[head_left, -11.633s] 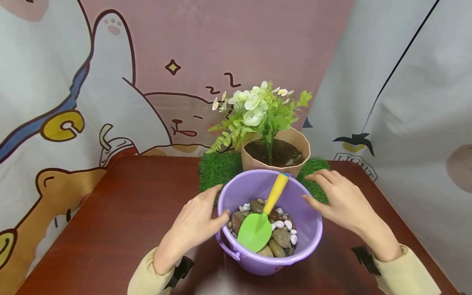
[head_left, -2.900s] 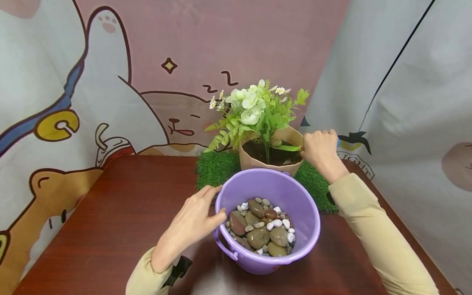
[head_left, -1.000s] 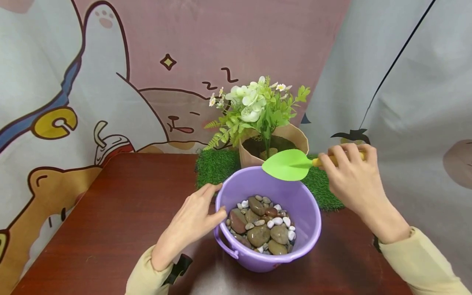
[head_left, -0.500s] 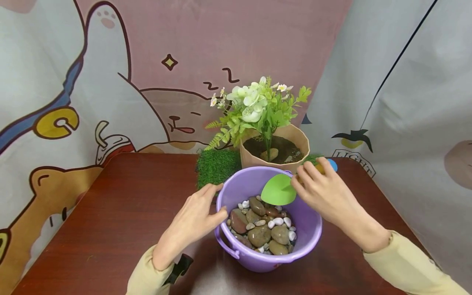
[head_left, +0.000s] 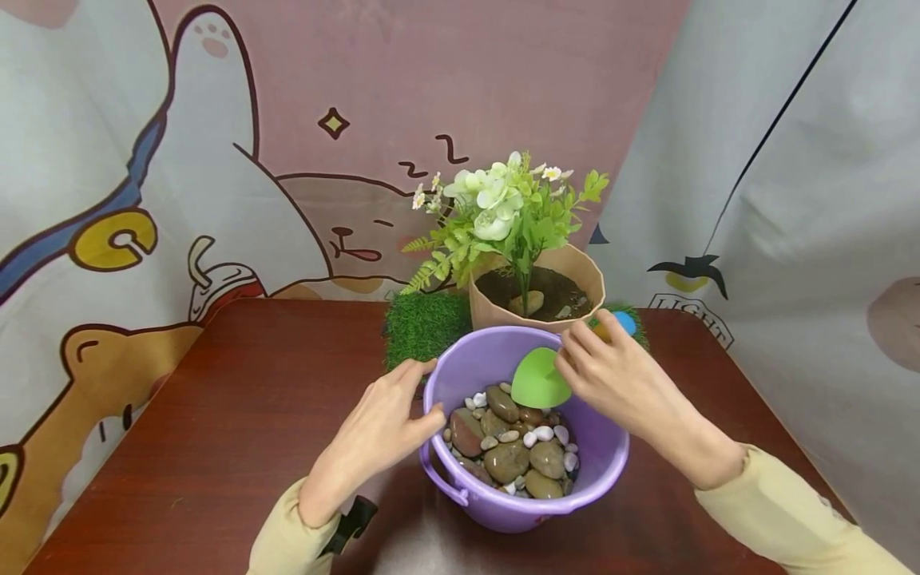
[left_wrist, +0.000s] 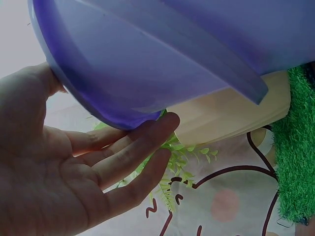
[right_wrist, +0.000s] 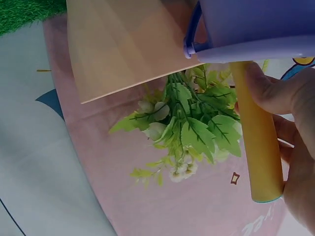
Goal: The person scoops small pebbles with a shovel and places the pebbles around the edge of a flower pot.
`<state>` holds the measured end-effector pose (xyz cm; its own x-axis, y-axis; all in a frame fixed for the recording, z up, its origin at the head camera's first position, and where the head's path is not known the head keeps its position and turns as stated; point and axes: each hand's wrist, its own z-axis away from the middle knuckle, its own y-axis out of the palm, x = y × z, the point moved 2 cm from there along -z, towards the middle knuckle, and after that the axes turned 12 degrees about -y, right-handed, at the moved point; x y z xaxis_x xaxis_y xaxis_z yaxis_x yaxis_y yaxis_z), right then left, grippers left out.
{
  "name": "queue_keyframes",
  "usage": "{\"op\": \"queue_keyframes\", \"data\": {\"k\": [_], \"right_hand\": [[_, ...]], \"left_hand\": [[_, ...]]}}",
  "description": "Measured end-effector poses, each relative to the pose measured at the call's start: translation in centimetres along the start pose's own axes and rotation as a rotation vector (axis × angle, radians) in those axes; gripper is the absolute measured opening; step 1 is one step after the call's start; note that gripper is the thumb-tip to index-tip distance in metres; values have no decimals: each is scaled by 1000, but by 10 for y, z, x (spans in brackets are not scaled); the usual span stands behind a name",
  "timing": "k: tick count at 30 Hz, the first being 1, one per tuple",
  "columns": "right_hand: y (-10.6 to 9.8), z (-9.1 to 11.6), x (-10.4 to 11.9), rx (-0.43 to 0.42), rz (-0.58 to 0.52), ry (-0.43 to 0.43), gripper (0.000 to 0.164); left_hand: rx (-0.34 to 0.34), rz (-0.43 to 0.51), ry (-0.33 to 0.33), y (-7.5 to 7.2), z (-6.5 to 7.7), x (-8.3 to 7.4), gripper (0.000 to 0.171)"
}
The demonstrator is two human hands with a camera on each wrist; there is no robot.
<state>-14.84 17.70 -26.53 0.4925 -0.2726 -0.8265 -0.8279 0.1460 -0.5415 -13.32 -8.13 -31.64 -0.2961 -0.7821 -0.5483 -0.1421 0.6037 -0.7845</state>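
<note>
In the head view, the person's right hand (head_left: pixel 611 383) grips a trowel (head_left: pixel 539 379), whose green blade slants down inside the far right part of a purple bucket (head_left: pixel 496 513), over the stones (head_left: pixel 506 461) lying there. The left hand (head_left: pixel 381 423) is fairly wide, thumb and fingers apart, at the bucket's left rim. The bucket stands on the near part of a brown table (head_left: pixel 273 415). Just beyond it, a tan flowerpot (head_left: pixel 578 267) holds dark soil (head_left: pixel 555 287), a leafy plant (head_left: pixel 496 212) with white flowers, and a stone beside the stem (head_left: pixel 532 302). A green grass mat (head_left: pixel 424 327) shows left and right of the pot, and a cartoon cloth (head_left: pixel 503 72) hangs behind.

In the left wrist view, the left fingers lie loosely extended along the bucket's rim.

In the right wrist view, the right thumb and fingers wrap round the trowel's yellow handle (right_wrist: pixel 257 142), just beside the bucket's rim; the bucket hides the blade
</note>
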Motion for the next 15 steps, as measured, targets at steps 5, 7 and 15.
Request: {"op": "queue_keyframes", "data": {"k": [5, 7, 15], "right_hand": [[2, -1, 1, 13, -7, 1, 41], [4, -1, 0, 15, -45, 15, 38], [19, 1, 0, -18, -233, 73, 13]], "left_hand": [[-6, 3, 6, 0, 0, 0, 48], [-7, 5, 9, 0, 0, 0, 48], [-3, 13, 1, 0, -1, 0, 48]]}}
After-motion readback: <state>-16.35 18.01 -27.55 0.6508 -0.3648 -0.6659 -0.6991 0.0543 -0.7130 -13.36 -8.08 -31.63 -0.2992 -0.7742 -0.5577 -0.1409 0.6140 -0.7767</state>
